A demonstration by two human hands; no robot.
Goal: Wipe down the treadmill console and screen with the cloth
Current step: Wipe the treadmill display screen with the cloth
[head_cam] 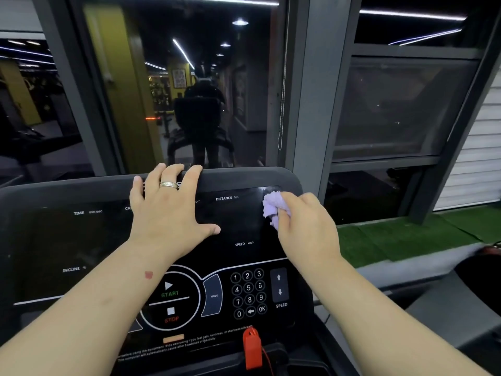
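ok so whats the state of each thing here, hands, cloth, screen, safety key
left hand: flat on the screen, fingers over the console's top edge
right hand: grips the cloth
cloth: bunched, pressed to the screen's upper right corner
screen: dark, only printed labels show
red safety key: on the console, below the keypad

Head view, angled down, close over console (81, 240)

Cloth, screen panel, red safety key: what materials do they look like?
Cloth: soft lilac fabric, probably microfibre; fuzzy, bunched in the right hand.
Screen panel: glossy black plastic or glass; it shows faint reflections and printed white labels.
Red safety key: moulded plastic, semi-gloss, uniform colour.
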